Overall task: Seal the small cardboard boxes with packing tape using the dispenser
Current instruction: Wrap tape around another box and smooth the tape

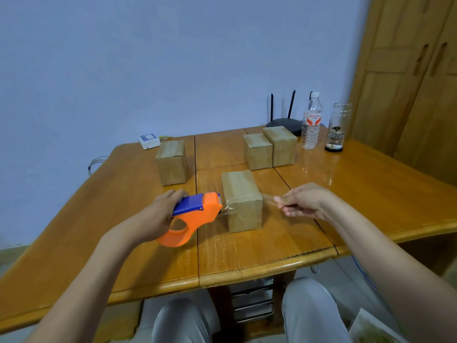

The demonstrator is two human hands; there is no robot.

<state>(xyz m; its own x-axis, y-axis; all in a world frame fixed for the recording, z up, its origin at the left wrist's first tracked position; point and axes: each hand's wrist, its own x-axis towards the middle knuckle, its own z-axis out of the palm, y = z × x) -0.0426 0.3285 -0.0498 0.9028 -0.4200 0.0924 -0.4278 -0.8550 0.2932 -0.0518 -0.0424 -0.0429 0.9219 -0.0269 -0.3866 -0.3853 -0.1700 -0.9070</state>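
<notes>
We sit at a wooden counter (371,184) with four small brown cardboard boxes on it. The nearest small brown cardboard box (243,201) stands right in front of us, in the middle, so both arms can get around it.

Our left hand (158,214) is wrapped around the orange and blue plastic tape dispenser (193,216). We hold it just beside the left side of the box, with its mouth pointing at the box. Our right hand (303,201) is on the other side of the box. Its fingers are closed together, pinching the loose end of the clear packing tape (265,198).

The tape runs from the dispenser, across the front top edge of the box, to our right hand. We think we hold it stretched like this so it stays flat and does not stick to itself. We cannot tell if the tape already touches the box.

A strip of tape seems to lie along the top of this box already.

Another brown box (171,162) waits farther back on the left. Two more brown boxes (270,149) stand side by side, touching, farther back on the right. We guess they are kept away so they do not get in the way.
</notes>
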